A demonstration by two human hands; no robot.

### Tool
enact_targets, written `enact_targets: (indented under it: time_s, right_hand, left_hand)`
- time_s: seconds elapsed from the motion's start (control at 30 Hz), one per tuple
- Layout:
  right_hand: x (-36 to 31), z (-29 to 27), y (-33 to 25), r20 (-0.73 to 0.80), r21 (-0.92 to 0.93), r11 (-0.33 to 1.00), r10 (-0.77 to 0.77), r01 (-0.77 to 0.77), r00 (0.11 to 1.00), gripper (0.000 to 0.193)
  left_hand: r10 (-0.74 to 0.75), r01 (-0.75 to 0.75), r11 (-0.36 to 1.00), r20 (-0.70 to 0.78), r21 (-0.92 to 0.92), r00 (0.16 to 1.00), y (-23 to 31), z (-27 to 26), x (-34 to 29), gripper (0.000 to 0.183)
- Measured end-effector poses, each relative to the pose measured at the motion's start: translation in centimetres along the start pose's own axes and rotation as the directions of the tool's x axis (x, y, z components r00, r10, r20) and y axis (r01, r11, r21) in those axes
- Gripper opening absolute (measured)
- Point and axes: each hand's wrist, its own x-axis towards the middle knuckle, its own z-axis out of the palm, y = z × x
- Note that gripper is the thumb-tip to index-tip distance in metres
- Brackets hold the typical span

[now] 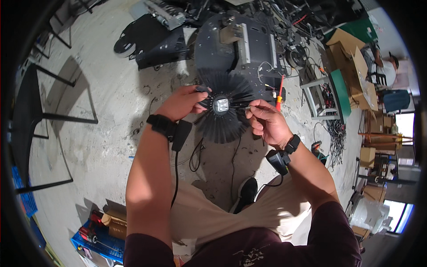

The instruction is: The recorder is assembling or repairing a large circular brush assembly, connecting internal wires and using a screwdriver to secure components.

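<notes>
A round black brush with long bristles fanned out all round is held up in front of me. Its hub carries a square silvery metal plate. My left hand grips the brush at its left side, thumb on top. At the right edge of the bristles my right hand is closed in a pinch; something small and shiny shows at its fingertips, too small to name. Just beyond that hand, a red and yellow screwdriver stands near a dark machine body with loose wires.
Black machine parts and tangled cables crowd the far side. A green-topped stool and open cardboard boxes stand right, with a seated person beyond. A black chair is left; a red power tool lies on a blue crate nearby.
</notes>
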Motion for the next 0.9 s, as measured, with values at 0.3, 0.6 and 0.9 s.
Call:
enact_targets:
  time_s: [0.3, 0.6, 0.9]
  right_hand:
    - [-3.0, -8.0, -9.6, -0.502, -0.226, 0.897, -0.442, 0.381, 0.743, 0.013]
    - [-12.5, -36.1, -7.2, -0.733, -0.388, 0.886, -0.463, 0.254, 0.498, 0.010]
    - [-23.2, -50.2, 9.4, -0.860, -0.509, 0.624, -0.391, -0.593, 0.326, 0.030]
  left_hand:
    - [0.178, -0.120, 0.964, -0.240, 0.236, 0.954, 2.2, 2.0, -2.5, 0.044]
    - [0.665, -0.212, 0.586, -0.315, 0.782, 0.677, 3.9, 5.0, -3.1, 0.037]
    - [0.529, -0.123, 0.015, 0.096, 0.992, 0.843, 1.2, 9.7, -1.6, 0.048]
